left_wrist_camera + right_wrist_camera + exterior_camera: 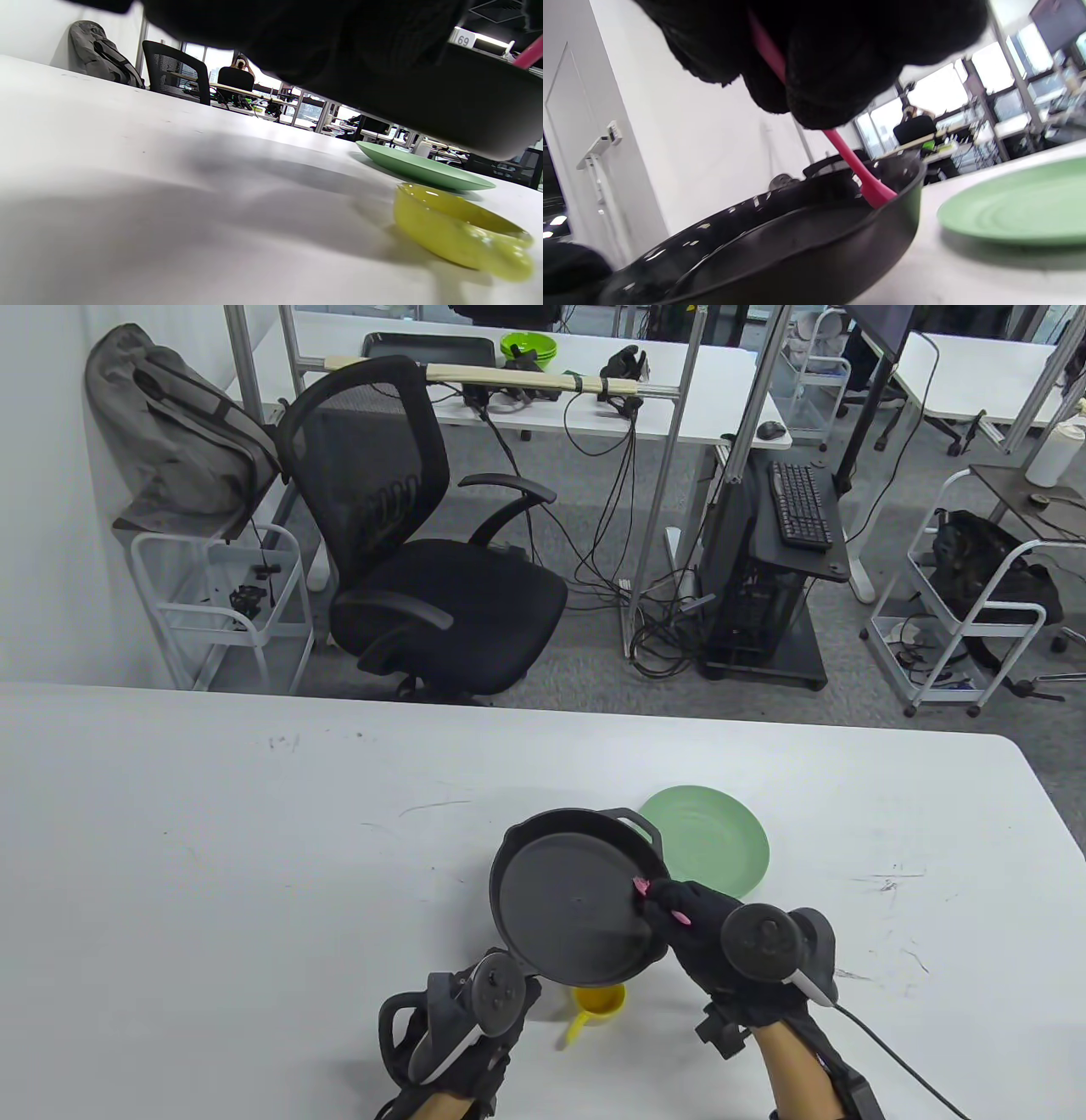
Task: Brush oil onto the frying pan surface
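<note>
A black frying pan (577,899) is held up off the white table, tilted toward me. My left hand (475,1018) grips its handle at the near side; the handle is hidden under the glove. My right hand (713,925) holds a pink brush (642,887) whose head touches the pan's inner right rim. In the right wrist view the pink brush (859,169) dips into the pan (797,250) below the gloved fingers. In the left wrist view the pan's underside (445,101) hangs above the table. A yellow cup (598,1005) sits under the pan's near edge.
A green plate (721,848) lies on the table right of the pan, seen also in the left wrist view (420,167) and the right wrist view (1018,207). The yellow cup (458,231) stands near the plate. An office chair (407,543) stands beyond the table's far edge.
</note>
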A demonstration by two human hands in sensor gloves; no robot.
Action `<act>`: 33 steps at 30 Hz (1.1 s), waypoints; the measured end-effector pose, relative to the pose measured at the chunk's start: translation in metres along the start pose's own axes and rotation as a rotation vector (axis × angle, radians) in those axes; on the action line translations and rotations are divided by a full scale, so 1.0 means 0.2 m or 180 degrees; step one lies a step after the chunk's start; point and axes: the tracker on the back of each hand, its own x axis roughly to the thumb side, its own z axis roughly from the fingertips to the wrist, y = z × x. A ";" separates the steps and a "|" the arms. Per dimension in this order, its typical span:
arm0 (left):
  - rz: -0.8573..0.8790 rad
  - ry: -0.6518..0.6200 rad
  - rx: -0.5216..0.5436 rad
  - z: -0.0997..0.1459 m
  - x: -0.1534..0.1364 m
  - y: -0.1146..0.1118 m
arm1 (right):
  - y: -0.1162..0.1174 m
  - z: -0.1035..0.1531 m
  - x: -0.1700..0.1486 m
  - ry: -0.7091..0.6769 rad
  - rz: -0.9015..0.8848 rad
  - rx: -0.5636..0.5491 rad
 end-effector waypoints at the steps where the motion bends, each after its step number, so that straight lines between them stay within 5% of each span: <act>1: 0.0006 0.0006 -0.0007 0.00 0.00 0.00 | 0.00 0.00 0.00 0.0000 -0.0137 0.0054; 10: 0.0072 -0.0044 -0.0127 0.00 0.00 -0.02 | 0.04 -0.01 0.03 -0.0135 -0.1039 0.0541; 19: 0.0110 -0.0079 -0.0128 -0.01 0.00 -0.02 | 0.04 0.00 0.02 -0.0041 -0.1915 0.0207; 22: 0.0119 -0.0088 -0.0116 -0.01 0.00 -0.02 | 0.06 -0.01 0.02 -0.0001 -0.2163 0.0439; 33: 0.0139 -0.0106 -0.0156 -0.01 0.00 -0.03 | -0.01 0.00 -0.04 0.0212 -0.1184 0.0273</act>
